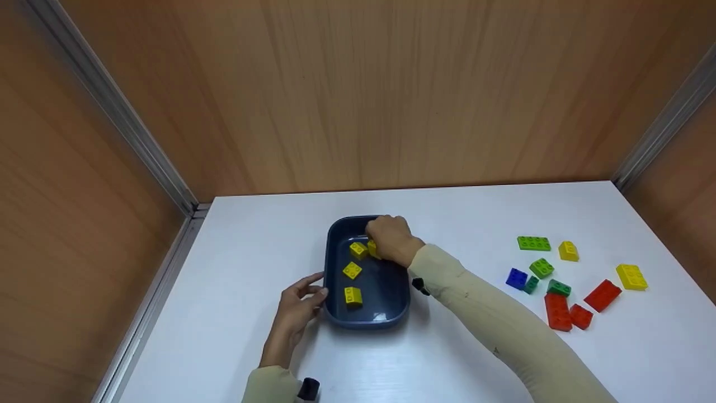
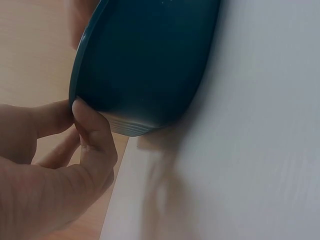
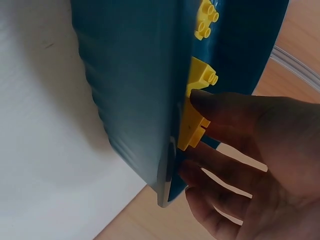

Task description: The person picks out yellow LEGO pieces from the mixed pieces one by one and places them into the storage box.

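A dark blue tray point(image 1: 386, 296) stands on the white table, with three yellow toy bricks lying apart in it, one of them a two-stud brick point(image 1: 353, 296) near the front. My left hand point(image 1: 302, 305) pinches the tray's left rim between thumb and fingers, as the left wrist view also shows. Over the tray's far right part, my right hand point(image 1: 391, 238) holds another yellow brick point(image 3: 192, 125) between thumb and fingers, low inside the wall. That brick is partly hidden by the hand in the head view. Beside it sits a yellow brick point(image 3: 201, 74).
To the right lie loose bricks: a light green brick point(image 1: 534, 243), a blue brick point(image 1: 516, 278), a long red brick point(image 1: 557, 312), a large yellow brick point(image 1: 631, 277) and several more. A wooden panel point(image 1: 391, 95) closes off the table's back.
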Available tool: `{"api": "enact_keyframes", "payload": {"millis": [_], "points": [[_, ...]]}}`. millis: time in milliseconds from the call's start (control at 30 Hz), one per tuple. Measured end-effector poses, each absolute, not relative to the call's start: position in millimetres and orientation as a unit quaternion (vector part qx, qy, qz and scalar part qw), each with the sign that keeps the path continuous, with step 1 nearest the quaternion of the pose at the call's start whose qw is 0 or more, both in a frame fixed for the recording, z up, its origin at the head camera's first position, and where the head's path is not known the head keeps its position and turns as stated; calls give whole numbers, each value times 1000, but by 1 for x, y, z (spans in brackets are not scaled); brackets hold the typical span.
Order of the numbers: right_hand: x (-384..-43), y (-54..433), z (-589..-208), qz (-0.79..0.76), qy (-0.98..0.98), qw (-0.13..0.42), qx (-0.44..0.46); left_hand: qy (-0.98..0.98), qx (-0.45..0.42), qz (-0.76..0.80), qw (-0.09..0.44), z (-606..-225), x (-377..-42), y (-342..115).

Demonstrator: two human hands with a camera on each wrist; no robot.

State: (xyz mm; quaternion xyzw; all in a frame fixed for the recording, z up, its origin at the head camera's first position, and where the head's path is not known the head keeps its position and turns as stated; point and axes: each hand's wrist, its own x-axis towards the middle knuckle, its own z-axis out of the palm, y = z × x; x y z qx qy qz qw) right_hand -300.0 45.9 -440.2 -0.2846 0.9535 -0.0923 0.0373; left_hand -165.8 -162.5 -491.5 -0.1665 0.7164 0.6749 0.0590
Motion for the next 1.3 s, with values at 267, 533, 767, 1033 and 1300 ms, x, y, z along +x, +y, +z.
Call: {"api": "enact_keyframes", "payload": {"millis": [267, 533, 767, 1033, 1300], "points": [[-301, 43, -443, -83, 956, 35, -279, 714, -164, 679, 58, -492, -165, -162], [-302, 41, -445, -71, 960, 41, -268, 715, -158, 678, 55, -492, -165, -162], [-303, 39, -445, -54, 962, 37, -267, 714, -161, 680, 54, -493, -165, -163], [-303, 37, -444, -9, 964, 50, -262, 711, -157, 683, 53, -494, -166, -163], [-303, 38, -440, -19, 966, 70, -250, 711, -166, 681, 55, -494, -169, -163]]}}
